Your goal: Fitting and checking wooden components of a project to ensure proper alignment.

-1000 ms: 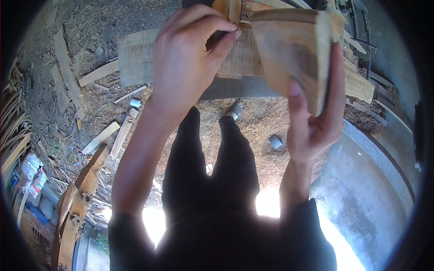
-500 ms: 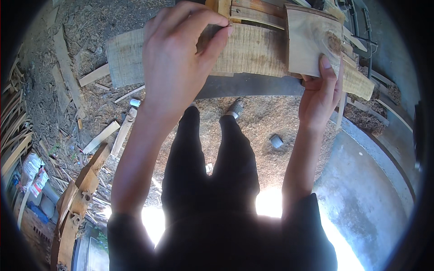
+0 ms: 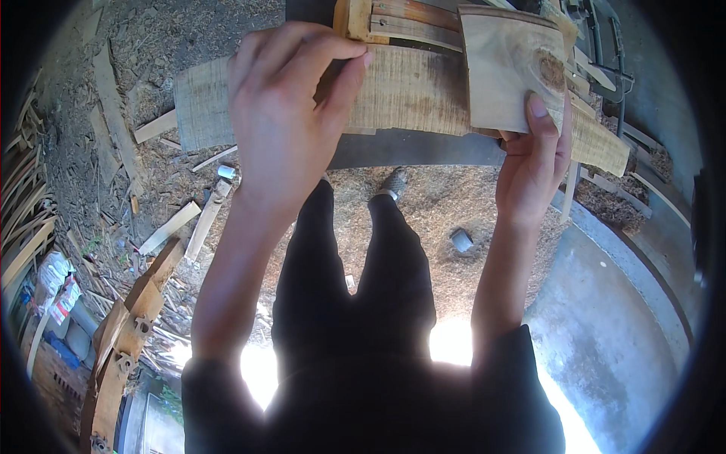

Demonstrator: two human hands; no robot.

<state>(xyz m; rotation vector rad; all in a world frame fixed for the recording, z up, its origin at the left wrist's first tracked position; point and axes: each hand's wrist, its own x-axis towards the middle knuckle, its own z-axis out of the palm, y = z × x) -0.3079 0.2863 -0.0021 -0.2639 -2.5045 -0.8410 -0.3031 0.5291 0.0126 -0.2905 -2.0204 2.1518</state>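
My right hand (image 3: 533, 163) grips a short, pale wooden board (image 3: 495, 72) with a dark knot, its thumb on the near face and the other fingers mostly hidden behind. My left hand (image 3: 283, 113) hangs above a long rough plank (image 3: 412, 91), thumb and forefinger tips pressed together in a pinch. What the pinch holds, if anything, is too small to make out. Lying crosswise, the plank passes beneath both the left hand and the short board. Beyond it are narrow wooden strips (image 3: 416, 30) and an upright yellowish block (image 3: 352, 21).
Under the plank runs a dark flat surface (image 3: 416, 149). Sawdust (image 3: 423, 250) covers the floor around my feet, where a small grey cup-like object (image 3: 461, 240) lies. Scrap wood (image 3: 170, 227) and a long timber with metal fittings (image 3: 132, 340) are at the left; a concrete slab (image 3: 605, 325) lies right.
The short board in my right hand has shifted slightly left. My left hand has also moved a little left and nearer to me, its pinch unchanged.
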